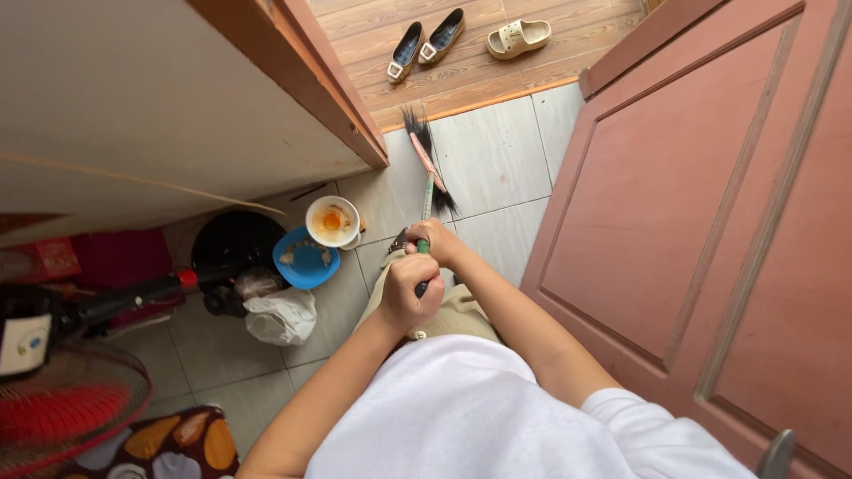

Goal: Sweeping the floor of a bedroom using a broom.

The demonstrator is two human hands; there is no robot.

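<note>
Both hands grip the handle of a broom (427, 182), which runs from the picture's centre toward 12 o'clock. The right hand (435, 239) is curled shut around the green part of the stick, higher up; the left hand (408, 288) is fisted tight around the stick's end just below it, at 6 o'clock from the right. The black bristles rest on the grey floor tiles (497, 160) near the wooden threshold. At 9 o'clock from the hands sit a white bowl (333, 222) with orange residue and a blue dish (304, 259), touching each other, with a crumpled white plastic bag (281, 317) below them. A reddish door (701, 222) stands at 3 o'clock. Three shoes (461, 37) lie at 12 o'clock.
</note>
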